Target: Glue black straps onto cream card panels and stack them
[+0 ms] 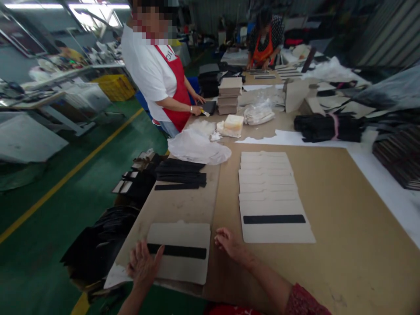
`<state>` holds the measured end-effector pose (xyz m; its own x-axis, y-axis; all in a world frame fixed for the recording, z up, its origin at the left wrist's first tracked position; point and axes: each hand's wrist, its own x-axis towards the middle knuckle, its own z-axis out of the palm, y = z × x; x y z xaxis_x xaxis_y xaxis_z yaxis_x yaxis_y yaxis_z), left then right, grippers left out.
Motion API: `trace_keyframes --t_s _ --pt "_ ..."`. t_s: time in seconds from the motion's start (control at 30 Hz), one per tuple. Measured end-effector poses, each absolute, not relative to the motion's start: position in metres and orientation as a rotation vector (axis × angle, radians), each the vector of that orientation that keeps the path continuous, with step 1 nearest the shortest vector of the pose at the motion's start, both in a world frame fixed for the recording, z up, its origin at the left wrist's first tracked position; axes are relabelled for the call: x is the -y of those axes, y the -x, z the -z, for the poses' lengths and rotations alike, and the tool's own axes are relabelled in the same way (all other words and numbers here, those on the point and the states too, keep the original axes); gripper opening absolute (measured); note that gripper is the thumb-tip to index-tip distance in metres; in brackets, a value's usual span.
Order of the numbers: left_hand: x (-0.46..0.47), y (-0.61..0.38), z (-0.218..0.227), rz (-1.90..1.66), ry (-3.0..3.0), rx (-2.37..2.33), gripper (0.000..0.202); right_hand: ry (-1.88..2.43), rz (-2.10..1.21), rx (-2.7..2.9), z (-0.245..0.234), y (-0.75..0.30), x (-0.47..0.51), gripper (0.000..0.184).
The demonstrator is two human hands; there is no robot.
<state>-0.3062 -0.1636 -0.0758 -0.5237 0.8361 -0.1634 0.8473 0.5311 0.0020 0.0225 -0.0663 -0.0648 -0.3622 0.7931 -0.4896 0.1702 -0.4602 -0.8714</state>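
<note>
Beige rectangular board (183,272), lying flat at the near edge of a brown worktop (354,253), with a narrow black flat strip (180,251) across it. Left hand (144,264): spread at the board's nine o'clock edge, thumb over the strip's end. Right hand (228,243): fingers loosely curled, at three o'clock from the board (whether they pinch anything cannot be told). At two o'clock, overlapping beige boards (278,232), the nearest bearing another black strip (274,219); at twelve o'clock, a pile of black flat strips (180,173).
</note>
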Motion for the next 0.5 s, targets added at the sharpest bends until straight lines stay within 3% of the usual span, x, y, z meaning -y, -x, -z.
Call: trace_keyframes --t_s 0.1,0.27,0.5 --pt "0.157 0.288 0.063 0.15 -1.28 -2.73 0.082 1.458 -1.835 1.351 0.071 -0.022 0.075 0.026" --pt "0.16 0.291 0.076 0.247 -1.207 -2.794 0.083 1.513 -1.683 1.565 0.074 -0.02 0.095 0.032" --pt "0.163 0.29 0.085 0.205 -1.19 -2.784 0.084 1.499 -1.206 2.058 0.051 -0.003 0.07 0.031"
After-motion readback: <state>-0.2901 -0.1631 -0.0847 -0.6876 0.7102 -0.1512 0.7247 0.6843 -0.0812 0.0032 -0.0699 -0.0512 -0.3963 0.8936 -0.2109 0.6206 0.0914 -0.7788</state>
